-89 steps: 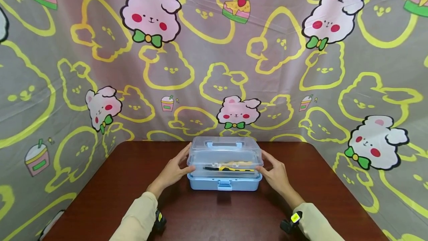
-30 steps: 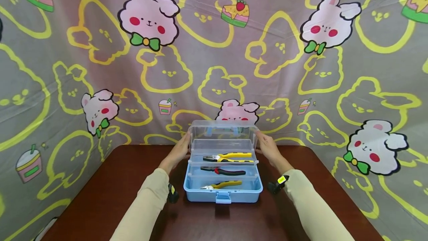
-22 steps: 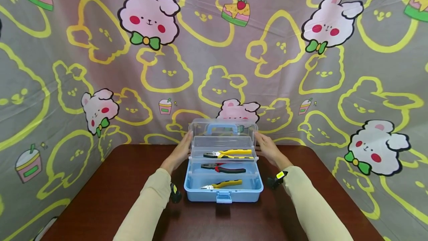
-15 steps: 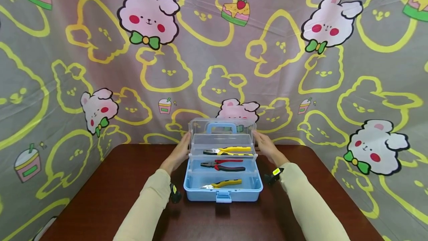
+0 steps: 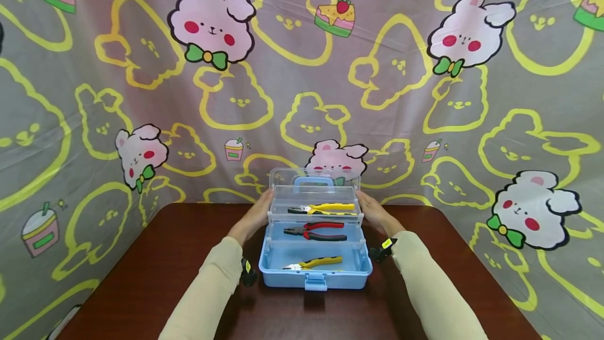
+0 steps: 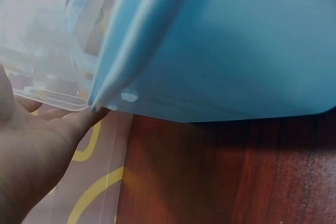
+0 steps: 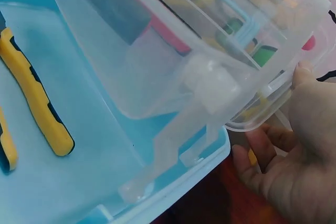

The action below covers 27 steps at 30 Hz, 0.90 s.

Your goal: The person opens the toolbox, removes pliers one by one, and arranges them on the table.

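Observation:
A light blue toolbox [image 5: 316, 279] with a clear lid [image 5: 278, 176] stands lid-up on the table, its stepped clear trays raised. My left hand [image 5: 255, 215] holds the lid's left side; in the left wrist view its fingers [image 6: 79, 121] reach behind the lid edge. On the other side my right hand [image 5: 376, 214] grips the lid's right edge, with the thumb on its side and fingers bent behind it in the right wrist view. Yellow-black pliers [image 5: 325, 207] lie in the upper tray, red-black pliers [image 5: 316, 231] in the tray below, and yellow-handled pliers [image 5: 316, 262] in the base.
The dark red-brown table [image 5: 189, 256] extends around the toolbox. A patterned curtain [image 5: 302, 77] encloses its back and sides. A blue latch [image 5: 315, 282] hangs at the box's front, and a blue handle [image 5: 313, 180] shows on the raised lid.
Both hands have lifted the lid up and back, and the trays have unfolded, uncovering the pliers. In the last half second the lid and upper tray have tipped slightly farther back.

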Motion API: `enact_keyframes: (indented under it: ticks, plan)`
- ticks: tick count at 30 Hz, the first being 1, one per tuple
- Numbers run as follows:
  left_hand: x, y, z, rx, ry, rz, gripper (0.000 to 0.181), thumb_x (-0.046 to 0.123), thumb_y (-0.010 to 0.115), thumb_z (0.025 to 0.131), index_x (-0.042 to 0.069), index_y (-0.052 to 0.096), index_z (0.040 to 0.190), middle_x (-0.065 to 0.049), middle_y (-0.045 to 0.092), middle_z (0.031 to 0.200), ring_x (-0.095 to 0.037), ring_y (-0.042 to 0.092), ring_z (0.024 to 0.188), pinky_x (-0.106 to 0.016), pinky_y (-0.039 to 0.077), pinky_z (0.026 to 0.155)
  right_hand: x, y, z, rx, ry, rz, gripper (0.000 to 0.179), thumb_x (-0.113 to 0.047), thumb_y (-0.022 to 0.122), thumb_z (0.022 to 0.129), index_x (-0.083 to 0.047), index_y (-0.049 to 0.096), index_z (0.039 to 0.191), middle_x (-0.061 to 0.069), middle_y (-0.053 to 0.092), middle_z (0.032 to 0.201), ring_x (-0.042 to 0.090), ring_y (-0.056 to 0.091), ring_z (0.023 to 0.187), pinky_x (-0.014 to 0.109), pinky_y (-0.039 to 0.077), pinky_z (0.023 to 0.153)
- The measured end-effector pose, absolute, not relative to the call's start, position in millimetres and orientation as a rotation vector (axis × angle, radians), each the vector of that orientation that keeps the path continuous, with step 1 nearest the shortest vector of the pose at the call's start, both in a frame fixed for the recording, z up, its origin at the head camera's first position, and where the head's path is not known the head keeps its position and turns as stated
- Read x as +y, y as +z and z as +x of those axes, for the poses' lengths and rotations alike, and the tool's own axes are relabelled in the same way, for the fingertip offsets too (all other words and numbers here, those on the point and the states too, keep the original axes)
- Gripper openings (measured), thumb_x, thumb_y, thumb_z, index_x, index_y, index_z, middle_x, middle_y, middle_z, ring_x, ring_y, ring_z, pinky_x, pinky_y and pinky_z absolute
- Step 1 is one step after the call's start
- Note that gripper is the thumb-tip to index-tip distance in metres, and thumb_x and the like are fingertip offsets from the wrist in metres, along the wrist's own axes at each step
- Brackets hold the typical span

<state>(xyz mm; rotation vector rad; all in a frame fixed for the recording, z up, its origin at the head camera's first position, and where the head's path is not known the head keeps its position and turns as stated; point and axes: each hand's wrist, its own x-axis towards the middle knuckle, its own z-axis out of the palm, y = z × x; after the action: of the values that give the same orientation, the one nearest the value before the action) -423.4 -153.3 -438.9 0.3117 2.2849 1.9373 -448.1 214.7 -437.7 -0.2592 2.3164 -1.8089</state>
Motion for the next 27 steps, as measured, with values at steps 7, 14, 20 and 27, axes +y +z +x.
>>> enact_keyframes:
  ticks: [7, 14, 20, 27]
  plan:
    - [-152.3, -441.5, -423.7, 2.219, 1.961, 0.286, 0.074, 0.057, 0.027, 0.111, 0.010, 0.013, 0.166, -0.021, 0.022, 0.166, -0.041, 0.032, 0.147, -0.057, 0.030, 0.115, 213.0, -447.2, -448.3, 2.276, -1.845, -0.165, 0.065, -0.049, 0.026, 0.113, -0.014, 0.021, 0.166, 0.025, 0.049, 0.150, 0.039, 0.053, 0.131, 0.059, 0.041, 0.107]
    - [-148.4, -440.4, -425.7, 2.192, 1.967, 0.206, 0.080, 0.063, 0.026, 0.108, 0.011, 0.013, 0.167, -0.023, 0.028, 0.163, -0.044, 0.036, 0.144, -0.058, 0.029, 0.115, 208.0, -454.1, -451.2, 2.307, -1.894, -0.237, 0.063, -0.044, 0.034, 0.114, -0.007, 0.027, 0.164, 0.025, 0.047, 0.152, 0.039, 0.049, 0.134, 0.061, 0.039, 0.108]
    - [-147.1, -443.0, -425.9, 2.171, 1.967, 0.177, 0.079, 0.064, 0.026, 0.108, 0.013, 0.014, 0.167, -0.022, 0.029, 0.162, -0.043, 0.038, 0.142, -0.059, 0.030, 0.115, 206.2, -451.6, -452.7, 2.307, -1.886, -0.272, 0.060, -0.036, 0.039, 0.114, -0.005, 0.027, 0.163, 0.025, 0.050, 0.148, 0.037, 0.053, 0.128, 0.058, 0.043, 0.106]
    - [-147.6, -451.6, -425.4, 2.171, 1.966, 0.130, 0.079, 0.065, 0.025, 0.107, 0.011, 0.027, 0.164, -0.021, 0.039, 0.155, -0.037, 0.050, 0.126, -0.051, 0.045, 0.101, 205.9, -452.4, -449.1, 2.309, -1.803, -0.253, 0.072, -0.052, 0.049, 0.108, -0.015, 0.027, 0.165, 0.020, 0.048, 0.152, 0.040, 0.049, 0.134, 0.063, 0.039, 0.107]
